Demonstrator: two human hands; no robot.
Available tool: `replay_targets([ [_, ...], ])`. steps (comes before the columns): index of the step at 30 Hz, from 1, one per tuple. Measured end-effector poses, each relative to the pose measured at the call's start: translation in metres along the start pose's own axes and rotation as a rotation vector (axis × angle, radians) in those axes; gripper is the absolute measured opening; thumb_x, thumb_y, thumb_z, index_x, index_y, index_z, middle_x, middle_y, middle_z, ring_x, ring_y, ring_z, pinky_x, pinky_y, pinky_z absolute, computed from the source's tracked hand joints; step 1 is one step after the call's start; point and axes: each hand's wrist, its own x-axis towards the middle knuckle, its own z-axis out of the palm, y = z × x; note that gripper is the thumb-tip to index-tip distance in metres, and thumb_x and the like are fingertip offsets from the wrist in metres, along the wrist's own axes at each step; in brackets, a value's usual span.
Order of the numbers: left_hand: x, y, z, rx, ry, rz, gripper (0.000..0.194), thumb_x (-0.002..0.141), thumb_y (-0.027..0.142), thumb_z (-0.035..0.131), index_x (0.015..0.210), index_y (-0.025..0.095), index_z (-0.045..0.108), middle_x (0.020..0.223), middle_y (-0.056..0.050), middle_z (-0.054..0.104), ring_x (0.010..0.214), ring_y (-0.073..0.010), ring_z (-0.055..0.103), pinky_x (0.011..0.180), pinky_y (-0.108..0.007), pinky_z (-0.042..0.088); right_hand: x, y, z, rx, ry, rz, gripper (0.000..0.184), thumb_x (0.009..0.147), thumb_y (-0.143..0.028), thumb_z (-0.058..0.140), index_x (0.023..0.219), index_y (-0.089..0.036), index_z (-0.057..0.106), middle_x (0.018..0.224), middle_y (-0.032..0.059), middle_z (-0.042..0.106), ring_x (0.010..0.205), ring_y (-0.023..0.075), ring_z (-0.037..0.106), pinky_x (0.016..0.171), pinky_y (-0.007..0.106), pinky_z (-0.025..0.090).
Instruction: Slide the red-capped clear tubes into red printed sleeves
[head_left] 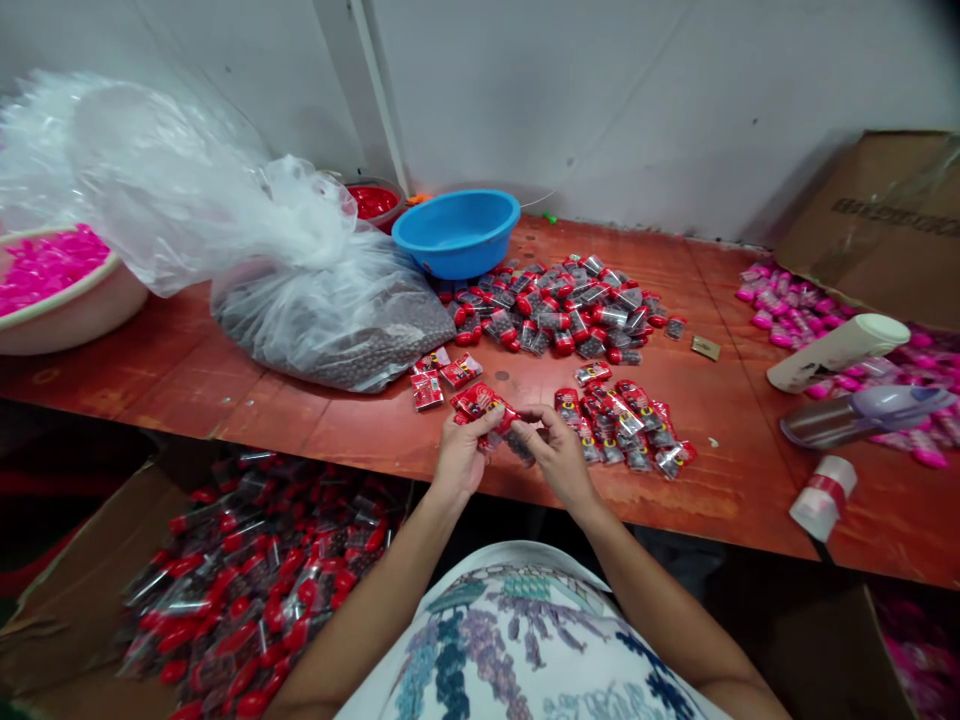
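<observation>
My left hand point(463, 452) pinches a red printed packet point(484, 402) at the table's front edge. Against it, my right hand point(553, 450) grips a small clear container with dark contents point(519, 448), partly hidden by my fingers. Just beyond my left hand lie a few flat red packets point(427, 390). To the right of my right hand is a pile of containers in red printed wrappers point(626, 420). Farther back rests a heap of unwrapped red-capped clear containers point(562, 305).
A blue basin point(456, 235) stands behind the heap. Left of it slumps a large clear plastic bag of dark beads point(330, 320). Below the table, a cardboard box point(90, 570) holds many red-capped containers. At right lie a bottle point(855, 412), a white roll point(836, 355) and pink containers point(787, 300).
</observation>
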Motion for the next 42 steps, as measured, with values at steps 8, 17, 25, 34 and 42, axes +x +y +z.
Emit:
replay_targets([
  [8,-0.006,0.004,0.002,0.092,-0.103,-0.024,0.044,0.051,0.013,0.084,0.091,0.015,0.065,0.074,0.000,0.070,0.065,-0.0132,0.065,0.066,-0.024,0.050,-0.001,-0.007,-0.007,0.040,0.036,-0.010,0.038,0.075,-0.040,0.067,0.107,-0.023,0.055,0.088,-0.0009,0.060,0.055,0.0086,0.056,0.043,0.019,0.046],
  [17,-0.006,0.009,0.004,0.156,-0.149,0.064,0.027,0.053,0.015,0.083,0.074,0.013,0.067,0.071,-0.002,0.070,0.064,-0.0144,0.065,0.067,-0.026,0.052,-0.005,-0.002,-0.013,-0.007,-0.063,-0.114,0.031,0.077,-0.030,0.067,0.109,-0.026,0.066,0.097,0.0031,0.058,0.078,0.0143,0.060,0.065,0.026,0.052],
  [25,-0.009,0.011,0.001,0.259,-0.229,0.029,0.027,0.054,0.013,0.083,0.076,0.012,0.068,0.071,-0.002,0.069,0.064,-0.0135,0.063,0.064,-0.023,0.051,-0.012,-0.003,-0.009,0.204,0.006,0.063,0.032,0.071,-0.031,0.073,0.101,-0.022,0.063,0.089,0.0033,0.068,0.072,0.0165,0.062,0.055,0.025,0.049],
  [34,-0.006,0.007,-0.001,0.130,-0.171,0.003,0.045,0.050,0.015,0.085,0.089,0.015,0.063,0.080,-0.001,0.069,0.064,-0.0123,0.063,0.060,-0.023,0.053,-0.017,-0.001,-0.006,0.158,0.197,-0.112,0.027,0.076,-0.030,0.070,0.102,-0.024,0.067,0.095,0.0018,0.058,0.078,0.0142,0.058,0.061,0.026,0.052],
  [42,-0.009,0.006,0.002,0.060,-0.138,-0.100,0.036,0.057,0.029,0.083,0.068,0.014,0.052,0.059,0.004,0.053,0.045,-0.0035,0.044,0.038,-0.014,0.034,-0.019,0.004,-0.005,0.037,0.242,-0.185,0.026,0.079,-0.028,0.067,0.105,-0.026,0.066,0.098,0.0020,0.057,0.082,0.0150,0.060,0.069,0.028,0.052],
])
